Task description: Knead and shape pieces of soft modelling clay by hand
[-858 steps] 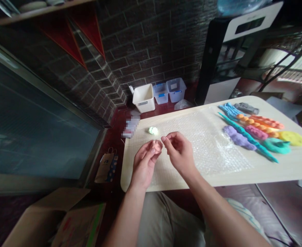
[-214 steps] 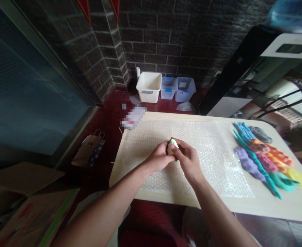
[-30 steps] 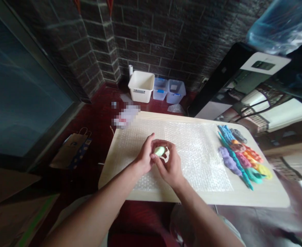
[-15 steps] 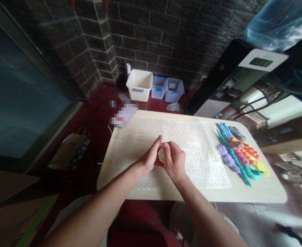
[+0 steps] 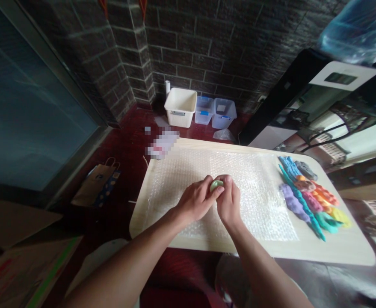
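A small pale green lump of modelling clay (image 5: pixel 216 185) is pressed between my two hands above the bubble wrap (image 5: pixel 248 175). My left hand (image 5: pixel 196 199) wraps it from the left, its thumb lying over the near side. My right hand (image 5: pixel 230 197) is closed round the other side, fingers curled. Most of the lump is hidden by the fingers. To the right lie shaped clay pieces: a purple one (image 5: pixel 294 202), a long teal tapered strip (image 5: pixel 305 206), a blue one (image 5: pixel 289 166), a brown one (image 5: pixel 306 185) and several others.
The pale table (image 5: pixel 341 252) carries the bubble wrap. A blurred-out item (image 5: pixel 164 143) is at its far left corner. Beyond stand a white bin (image 5: pixel 181 111) and two clear boxes (image 5: pixel 223 114). A paper bag (image 5: pixel 94 184), cardboard box (image 5: pixel 37 269) and water dispenser (image 5: pixel 290 98) surround it.
Earlier my left hand held the brown piece, which now lies among the others, while the green lump sat on the wrap. Over the last second, my fingers have closed tighter round the green clay.
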Available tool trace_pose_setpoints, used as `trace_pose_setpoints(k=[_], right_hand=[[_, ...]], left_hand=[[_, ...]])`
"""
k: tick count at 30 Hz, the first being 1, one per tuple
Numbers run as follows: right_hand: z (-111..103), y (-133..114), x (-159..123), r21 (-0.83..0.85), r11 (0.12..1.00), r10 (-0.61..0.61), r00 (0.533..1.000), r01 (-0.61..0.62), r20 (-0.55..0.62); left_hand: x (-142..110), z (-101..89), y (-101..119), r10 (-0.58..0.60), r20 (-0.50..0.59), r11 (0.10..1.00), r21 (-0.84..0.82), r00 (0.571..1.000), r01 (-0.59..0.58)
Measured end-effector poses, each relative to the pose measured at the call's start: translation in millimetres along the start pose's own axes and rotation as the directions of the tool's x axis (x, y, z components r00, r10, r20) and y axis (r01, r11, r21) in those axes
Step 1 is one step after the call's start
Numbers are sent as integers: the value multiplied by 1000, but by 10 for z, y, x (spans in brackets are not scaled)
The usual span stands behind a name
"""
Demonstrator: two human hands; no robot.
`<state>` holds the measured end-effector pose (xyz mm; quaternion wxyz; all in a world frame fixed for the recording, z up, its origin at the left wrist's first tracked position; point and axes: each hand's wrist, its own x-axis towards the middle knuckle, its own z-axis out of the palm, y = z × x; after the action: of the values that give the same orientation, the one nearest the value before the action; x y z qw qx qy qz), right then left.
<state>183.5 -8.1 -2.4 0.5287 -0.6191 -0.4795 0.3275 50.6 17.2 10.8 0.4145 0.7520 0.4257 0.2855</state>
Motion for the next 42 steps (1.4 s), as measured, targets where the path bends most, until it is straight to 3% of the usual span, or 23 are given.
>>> trace_pose_setpoints(k=[4, 10, 14, 19, 24, 27, 31, 33, 38, 42], right_hand=[[-45, 10, 21, 94, 993, 65, 995, -73, 79], [-106, 43, 65, -37, 995, 101, 979, -96, 179], [-99, 23, 44, -86, 988, 144, 969, -128, 200], [-68, -55, 44, -8, 988, 155, 971, -156, 184], [-42, -15, 18, -163, 986, 27, 995, -12, 92], [-19, 31, -30, -221, 972, -59, 990, 86, 127], [-1, 14, -66, -253, 958, -90, 978, 137, 187], [2, -8, -62, -251, 963, -42, 977, 95, 208], [46, 14, -74, -59, 982, 189, 952, -180, 242], [96, 53, -114, -53, 977, 213, 954, -207, 211]], left_hand=[[32, 3, -25, 59, -57, 998, 20, 997, -58], [34, -11, 7, 80, -104, 996, -32, 991, -84], [28, -13, 2, 64, -105, 995, -69, 992, -71], [31, -15, -11, 77, -98, 992, -90, 992, -86], [14, 15, 31, -36, -119, 980, -198, 992, 12], [6, 40, 55, -138, -194, 967, -238, 971, 90], [17, 43, 30, -117, -278, 988, -133, 953, 83], [25, 35, 11, -96, -288, 994, -84, 953, 75], [38, 34, 8, -65, -281, 996, -84, 957, 43], [57, 43, 0, -98, -300, 989, -134, 949, 60]])
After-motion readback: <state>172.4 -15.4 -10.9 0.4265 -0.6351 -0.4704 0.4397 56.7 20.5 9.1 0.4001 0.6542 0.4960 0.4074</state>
